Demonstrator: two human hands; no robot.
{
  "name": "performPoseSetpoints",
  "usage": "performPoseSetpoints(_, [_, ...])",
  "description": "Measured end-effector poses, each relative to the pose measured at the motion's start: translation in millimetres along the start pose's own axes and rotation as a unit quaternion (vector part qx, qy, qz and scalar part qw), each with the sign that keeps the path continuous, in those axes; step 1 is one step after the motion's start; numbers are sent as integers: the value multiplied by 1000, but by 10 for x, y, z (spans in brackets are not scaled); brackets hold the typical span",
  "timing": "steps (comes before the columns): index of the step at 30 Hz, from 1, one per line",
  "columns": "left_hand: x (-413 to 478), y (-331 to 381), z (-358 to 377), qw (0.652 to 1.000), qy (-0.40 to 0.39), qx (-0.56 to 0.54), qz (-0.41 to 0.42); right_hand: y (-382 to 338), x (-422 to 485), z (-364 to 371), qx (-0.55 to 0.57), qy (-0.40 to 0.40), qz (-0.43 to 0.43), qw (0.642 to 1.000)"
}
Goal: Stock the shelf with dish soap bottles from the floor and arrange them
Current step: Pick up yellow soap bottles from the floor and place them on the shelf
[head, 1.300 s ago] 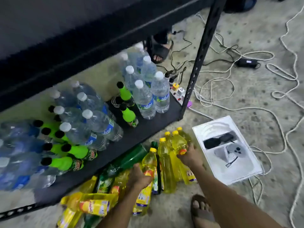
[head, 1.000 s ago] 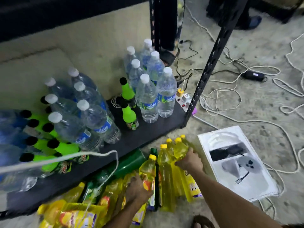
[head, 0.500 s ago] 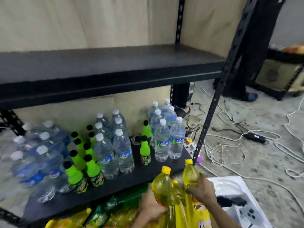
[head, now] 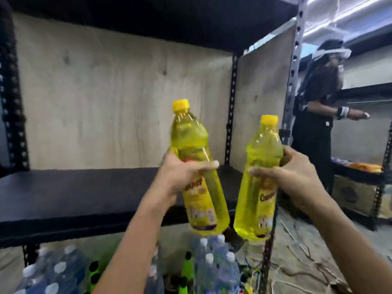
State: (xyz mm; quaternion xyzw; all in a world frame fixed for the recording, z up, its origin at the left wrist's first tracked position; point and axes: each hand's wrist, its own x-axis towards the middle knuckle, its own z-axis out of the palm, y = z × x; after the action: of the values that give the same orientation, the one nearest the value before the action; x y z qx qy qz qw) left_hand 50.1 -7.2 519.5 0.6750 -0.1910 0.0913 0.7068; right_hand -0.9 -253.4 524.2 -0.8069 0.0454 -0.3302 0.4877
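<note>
I hold two yellow dish soap bottles with yellow caps in the air, in front of the black middle shelf board (head: 80, 194). My left hand (head: 182, 177) grips the left bottle (head: 191, 143) round its middle; that bottle leans slightly to the left. My right hand (head: 290, 175) grips the right bottle (head: 263, 149) at the same height. Both bottle bases hang just below the shelf's front edge. The shelf board behind them carries nothing that I can see.
The lower shelf holds several clear water bottles (head: 212, 270) and green bottles (head: 187, 268). A perforated metal upright (head: 293, 66) stands right of the bottles. A person (head: 316, 115) in dark clothes stands at another rack to the right. Cables (head: 297, 255) lie on the floor.
Both hands lifted the two yellow bottles from the floor pile up to the middle shelf's height. My view rose from the floor to the shelf.
</note>
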Motion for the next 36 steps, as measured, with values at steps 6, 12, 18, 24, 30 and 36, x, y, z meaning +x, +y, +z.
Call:
performPoseSetpoints(6, [1668, 257, 382, 979, 127, 160, 6, -403, 1386, 499, -7, 66, -12, 998])
performPoseSetpoints(12, [2575, -348, 543, 944, 184, 274, -18, -43, 2275, 1204, -37, 58, 18, 997])
performPoseSetpoints(18, [2853, -949, 423, 942, 175, 283, -39, 459, 2581, 1623, -55, 66, 63, 994])
performPoseSetpoints(24, [2864, -1165, 315, 949, 114, 294, 15, 722, 2571, 1813, -82, 80, -1, 993])
performPoseSetpoints(30, [2460, -1142, 172, 936, 49, 326, -120, 589, 2100, 1667, -106, 5, 55, 993])
performPoseSetpoints(36, [795, -878, -14, 950, 102, 280, 89, 544, 49, 1466, -151, 57, -122, 979])
